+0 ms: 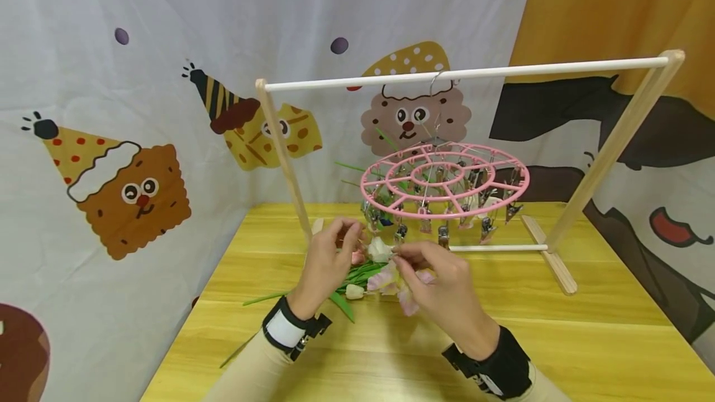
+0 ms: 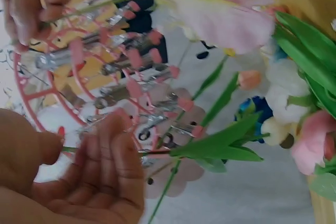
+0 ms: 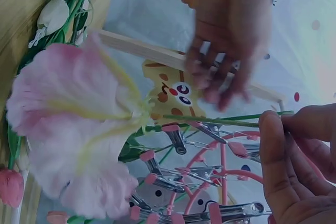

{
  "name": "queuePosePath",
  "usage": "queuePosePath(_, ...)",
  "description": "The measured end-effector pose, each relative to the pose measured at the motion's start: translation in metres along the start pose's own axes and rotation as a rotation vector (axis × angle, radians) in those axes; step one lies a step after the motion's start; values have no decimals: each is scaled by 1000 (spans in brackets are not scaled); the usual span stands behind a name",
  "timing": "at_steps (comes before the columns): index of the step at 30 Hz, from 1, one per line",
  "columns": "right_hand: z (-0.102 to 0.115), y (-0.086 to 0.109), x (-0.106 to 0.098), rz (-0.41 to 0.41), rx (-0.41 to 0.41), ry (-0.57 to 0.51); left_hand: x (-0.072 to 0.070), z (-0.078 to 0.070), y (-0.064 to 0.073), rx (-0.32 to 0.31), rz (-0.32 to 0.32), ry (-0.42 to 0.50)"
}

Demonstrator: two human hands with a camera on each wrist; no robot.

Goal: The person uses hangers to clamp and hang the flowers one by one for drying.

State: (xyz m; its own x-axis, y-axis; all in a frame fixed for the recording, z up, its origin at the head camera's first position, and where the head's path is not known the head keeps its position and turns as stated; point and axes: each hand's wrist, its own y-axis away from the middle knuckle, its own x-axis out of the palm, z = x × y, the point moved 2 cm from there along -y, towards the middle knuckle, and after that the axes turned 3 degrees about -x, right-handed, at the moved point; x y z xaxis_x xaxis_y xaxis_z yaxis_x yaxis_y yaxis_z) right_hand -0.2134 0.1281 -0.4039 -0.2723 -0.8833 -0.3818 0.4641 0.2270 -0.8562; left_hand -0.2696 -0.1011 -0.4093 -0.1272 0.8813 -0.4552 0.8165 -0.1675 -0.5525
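In the head view, my right hand (image 1: 444, 281) is below the near edge of a pink round clip hanger (image 1: 444, 213). Its thumb and fingertips pinch the thin green stem (image 3: 210, 121) of a large pink-and-white artificial flower (image 3: 79, 114), whose bloom hangs downward. My left hand (image 1: 329, 265) is just to the left, fingers loosely bent, nothing plainly held; motion blurs it in the right wrist view. Metal clips (image 2: 131, 59) with pink tips dangle from the hanger close to both hands. A leafy green stem (image 2: 220, 140) shows beyond my left fingers in the left wrist view.
The hanger hooks onto the white bar (image 1: 475, 73) of a wooden-legged rack (image 1: 614, 147). Beneath the hands, several artificial flowers with green leaves (image 1: 363, 273) lie on the wooden table (image 1: 268, 340), among them a white tulip (image 1: 354, 291). A cartoon-print curtain (image 1: 223, 30) hangs behind.
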Motion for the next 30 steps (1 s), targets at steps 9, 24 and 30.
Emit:
queuePosePath(9,1,-3,-6,-33,57,-29,13,9,-14,-78,90,76)
queuePosePath(24,0,-2,-2,-85,89,-59,16,1,-23,-76,114,119)
queuePosePath(30,2,-1,-2,-77,110,-65,15,-1,-26,-66,162,175)
